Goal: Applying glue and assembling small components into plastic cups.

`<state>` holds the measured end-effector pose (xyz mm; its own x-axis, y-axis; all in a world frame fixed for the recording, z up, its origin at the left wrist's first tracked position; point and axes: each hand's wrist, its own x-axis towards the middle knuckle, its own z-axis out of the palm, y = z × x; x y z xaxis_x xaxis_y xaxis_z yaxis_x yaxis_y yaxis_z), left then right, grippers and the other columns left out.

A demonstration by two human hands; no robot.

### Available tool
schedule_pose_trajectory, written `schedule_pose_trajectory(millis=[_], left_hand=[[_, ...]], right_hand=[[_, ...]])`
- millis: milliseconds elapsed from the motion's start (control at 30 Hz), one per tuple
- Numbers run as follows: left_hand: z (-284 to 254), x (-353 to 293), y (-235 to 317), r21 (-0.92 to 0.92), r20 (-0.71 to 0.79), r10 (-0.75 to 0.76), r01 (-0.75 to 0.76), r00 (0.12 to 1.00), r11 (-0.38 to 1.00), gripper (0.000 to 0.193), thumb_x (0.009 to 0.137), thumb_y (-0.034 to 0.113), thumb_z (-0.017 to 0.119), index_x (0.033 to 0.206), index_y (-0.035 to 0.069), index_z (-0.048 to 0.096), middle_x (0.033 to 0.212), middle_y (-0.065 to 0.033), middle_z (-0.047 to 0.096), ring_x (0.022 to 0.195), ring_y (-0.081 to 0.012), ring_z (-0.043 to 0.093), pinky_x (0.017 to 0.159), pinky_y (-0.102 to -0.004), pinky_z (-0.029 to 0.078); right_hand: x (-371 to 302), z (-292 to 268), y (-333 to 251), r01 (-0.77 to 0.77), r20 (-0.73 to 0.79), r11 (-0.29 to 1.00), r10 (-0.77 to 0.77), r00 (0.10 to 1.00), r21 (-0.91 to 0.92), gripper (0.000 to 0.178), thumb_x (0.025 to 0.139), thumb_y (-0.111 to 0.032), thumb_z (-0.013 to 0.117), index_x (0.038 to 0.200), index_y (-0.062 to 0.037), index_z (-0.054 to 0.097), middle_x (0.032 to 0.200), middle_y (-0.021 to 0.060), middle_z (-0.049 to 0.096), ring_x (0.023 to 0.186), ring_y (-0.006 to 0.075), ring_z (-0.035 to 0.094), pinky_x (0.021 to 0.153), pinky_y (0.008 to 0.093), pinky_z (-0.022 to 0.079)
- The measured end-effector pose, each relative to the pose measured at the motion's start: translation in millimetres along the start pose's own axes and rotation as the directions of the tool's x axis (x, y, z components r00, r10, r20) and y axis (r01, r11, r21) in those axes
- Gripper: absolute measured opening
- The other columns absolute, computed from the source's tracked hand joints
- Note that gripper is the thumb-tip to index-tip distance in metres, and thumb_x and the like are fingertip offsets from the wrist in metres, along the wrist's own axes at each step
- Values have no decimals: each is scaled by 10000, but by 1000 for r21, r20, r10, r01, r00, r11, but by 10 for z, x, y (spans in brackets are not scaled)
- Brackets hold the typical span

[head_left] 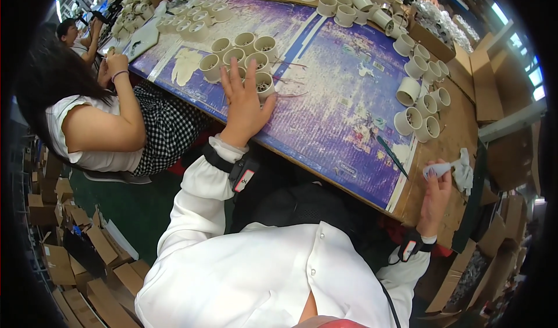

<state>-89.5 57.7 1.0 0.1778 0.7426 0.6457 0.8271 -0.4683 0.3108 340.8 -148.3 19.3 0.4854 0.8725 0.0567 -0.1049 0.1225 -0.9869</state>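
Observation:
My left hand point(247, 98) reaches over a cluster of small white cups point(239, 53) on the purple mat point(331, 101); its fingers are spread and rest on the nearest cup point(264, 86), which has dark bits inside. My right hand point(436, 191) lies on the brown table edge at the right, fingers closed around a crumpled white cloth point(456, 170). A dark green brush point(392, 156) lies on the mat just left of that hand. Both wrists wear black bands and white sleeves.
More white cups stand at the right point(421, 104) and along the far edge point(343, 8). A person in a white top and checked skirt point(110, 121) sits close at my left. Cardboard boxes point(485, 86) line the right side, and flattened ones point(87, 252) lie on the floor.

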Motion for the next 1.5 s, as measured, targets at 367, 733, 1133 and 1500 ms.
schedule_pose_trajectory(millis=[367,733,1133,1500], left_hand=[[27,137,77,96,89,-148,139,985,986,1016,738,403,820,1528,84,265,1595,-275,70,1441,-550,34,1147,-638,108],[-114,-4,604,-108,-91,0,-10,996,994,943,747,426,816,1463,47,335,1578,-257,163,1445,-512,106,1148,-616,141],[315,554,924,-479,-65,170,-180,983,859,654,796,263,790,1304,8,465,1316,-215,506,1265,-412,441,1094,-504,312],[698,533,1221,-535,-15,170,-151,985,832,578,882,273,721,1313,0,448,1319,-179,505,1267,-381,428,1075,-465,339]], right_hand=[[88,-537,257,37,-83,920,-75,994,-390,319,939,3,615,1244,21,523,1195,130,621,1132,195,589,994,312,465],[30,-516,270,95,-102,763,-206,973,-639,360,928,-18,635,1269,-2,523,1263,139,574,1133,204,569,963,302,454],[-60,818,-716,605,169,491,-672,721,-627,247,854,11,619,1099,-15,637,1151,140,654,958,238,636,825,336,511],[684,1026,-235,511,424,29,-521,741,-859,426,789,-158,749,1179,-78,599,1139,137,630,1111,332,564,943,406,454]])
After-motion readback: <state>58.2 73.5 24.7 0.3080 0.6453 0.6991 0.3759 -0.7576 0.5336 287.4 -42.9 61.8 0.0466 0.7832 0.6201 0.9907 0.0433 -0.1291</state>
